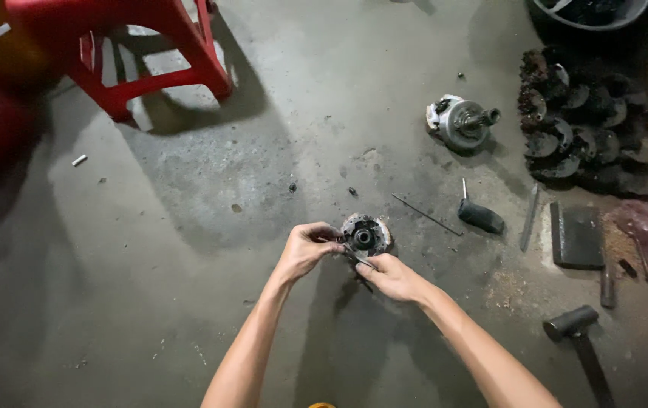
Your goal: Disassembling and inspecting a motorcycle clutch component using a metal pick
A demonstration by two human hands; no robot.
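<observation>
While left hand (307,248) steadies round metal part (365,234) by its left rim, fingers pinched on edge, right hand (393,278) grips thin metal tool (360,259), tip at part's lower edge. Advice: keep part pressed flat on concrete floor (188,302), lever gently, tip seated, fingers off tool's line. Part sits centre frame, slightly right: disc-like, grey, grimy, dark hub hole in middle. Similar motor-like piece (463,121) upper right; hammer (582,340) lower right; red stool (142,45) upper left.
</observation>
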